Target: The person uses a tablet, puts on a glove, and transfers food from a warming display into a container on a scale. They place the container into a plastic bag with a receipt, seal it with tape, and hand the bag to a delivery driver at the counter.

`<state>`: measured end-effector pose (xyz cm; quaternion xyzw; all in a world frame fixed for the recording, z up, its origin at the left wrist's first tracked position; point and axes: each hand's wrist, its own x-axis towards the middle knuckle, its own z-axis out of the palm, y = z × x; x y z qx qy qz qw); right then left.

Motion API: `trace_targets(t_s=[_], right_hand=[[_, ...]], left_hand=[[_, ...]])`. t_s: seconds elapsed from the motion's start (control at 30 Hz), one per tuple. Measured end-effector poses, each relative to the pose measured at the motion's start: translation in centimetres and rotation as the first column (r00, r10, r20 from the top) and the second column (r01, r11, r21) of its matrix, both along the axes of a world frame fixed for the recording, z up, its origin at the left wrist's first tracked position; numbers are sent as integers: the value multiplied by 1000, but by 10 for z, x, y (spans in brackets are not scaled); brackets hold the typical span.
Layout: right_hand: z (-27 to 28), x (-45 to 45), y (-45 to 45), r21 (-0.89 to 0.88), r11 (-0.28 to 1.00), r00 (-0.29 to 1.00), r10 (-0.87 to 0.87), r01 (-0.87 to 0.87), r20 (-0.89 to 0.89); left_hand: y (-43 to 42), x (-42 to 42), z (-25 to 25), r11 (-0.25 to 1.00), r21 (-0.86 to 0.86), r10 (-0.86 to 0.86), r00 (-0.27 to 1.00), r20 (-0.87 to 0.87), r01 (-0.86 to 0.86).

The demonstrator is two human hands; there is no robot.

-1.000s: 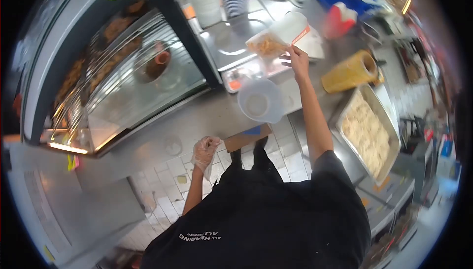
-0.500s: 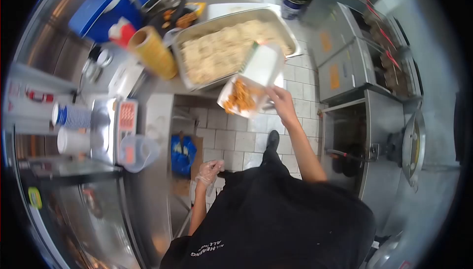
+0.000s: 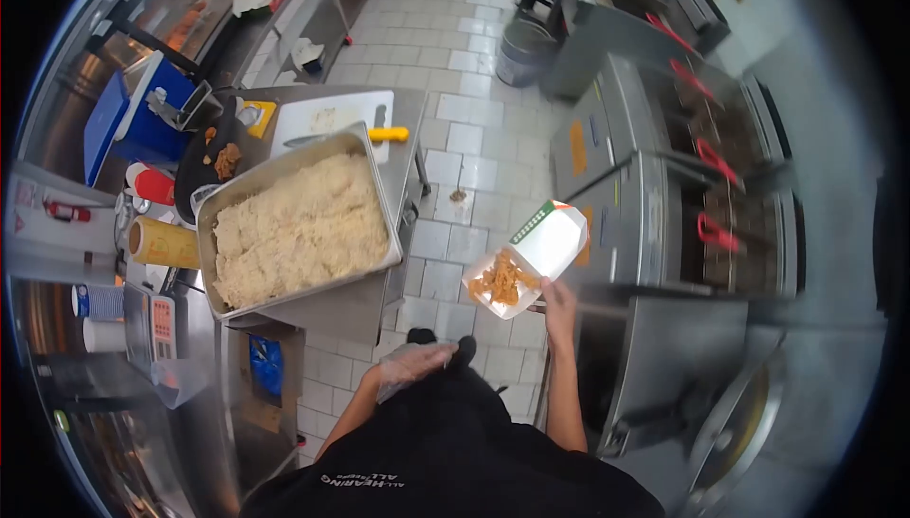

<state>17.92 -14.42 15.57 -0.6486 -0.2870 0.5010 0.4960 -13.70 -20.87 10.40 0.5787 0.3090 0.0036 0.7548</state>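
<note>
My right hand [image 3: 557,308] grips an open paper takeout box [image 3: 553,241] by its near edge, thumb at the rim. Fried chicken pieces [image 3: 504,281] lie in the bottom half, and the white lid is folded back. The box is in the air above the tiled floor, between the prep table and the fryers. In a clear plastic glove, my left hand [image 3: 415,364] hovers low in front of my body, slightly blurred. Its fingers are stretched out, and nothing shows in it.
On the steel table to the left, a deep metal tray [image 3: 299,224] holds breaded food. Beyond it are a white cutting board [image 3: 332,120] and a yellow-handled knife [image 3: 389,134]. Fryers with red-handled baskets [image 3: 716,234] line the right. A bucket [image 3: 524,52] stands on the floor ahead.
My view has turned rightward, so the tray appears farther left. The box has moved from beside the tray to over the aisle. My left hand has gone from curled to stretched out.
</note>
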Motion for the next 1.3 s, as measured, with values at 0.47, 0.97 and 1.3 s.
trace_targets(t_s=[0.47, 0.97, 1.3], right_hand=[[-4, 96, 379, 62, 997, 997, -42, 38, 65], [6, 39, 784, 74, 867, 869, 494, -493, 5], [-12, -96, 1049, 117, 602, 606, 795, -790, -2]], left_hand=[[393, 117, -49, 882, 457, 125, 992, 3, -113], [462, -151, -41, -115, 983, 646, -763, -33, -140], [438, -247, -11, 106, 967, 351, -901, -254, -231]])
